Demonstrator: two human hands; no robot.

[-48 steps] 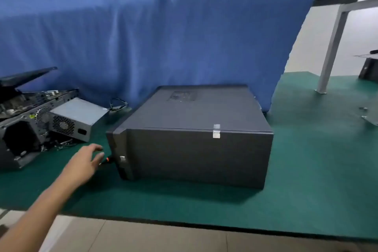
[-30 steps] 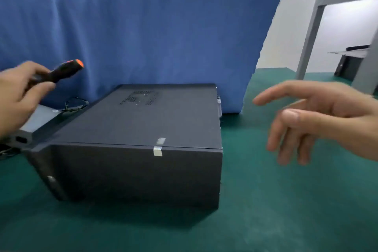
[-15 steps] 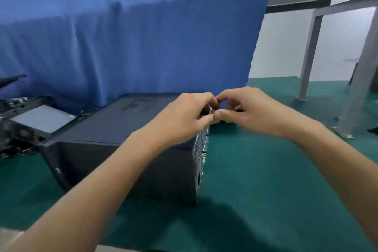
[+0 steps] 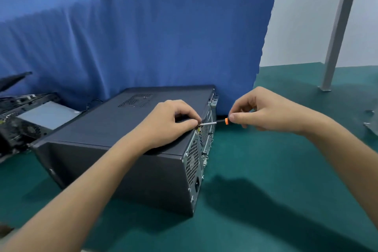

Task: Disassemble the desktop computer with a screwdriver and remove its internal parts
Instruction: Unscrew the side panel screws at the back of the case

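A dark grey desktop computer case [image 4: 114, 129] lies on its side on the green mat, with its perforated metal rear panel [image 4: 196, 161] facing right. My left hand [image 4: 173, 122] rests on the case's top edge and pinches the metal shaft of a screwdriver [image 4: 212, 122] near its tip. The tip sits against the upper rim of the rear panel. My right hand [image 4: 266, 112] grips the screwdriver's black handle, whose orange collar shows beside the thumb. Most of the handle is hidden in the fingers.
A blue cloth [image 4: 133, 26] hangs right behind the case. At the left stands another opened computer chassis [image 4: 18, 120] with a silver power supply [image 4: 49, 114]. A grey metal table leg [image 4: 337, 32] rises at the far right, with metal parts [image 4: 371, 127] at the right edge.
My left hand picked the screwdriver up from beside the case. Both hands met at the case's rear top edge, and now the right hand has drawn back along the handle, baring the shaft.
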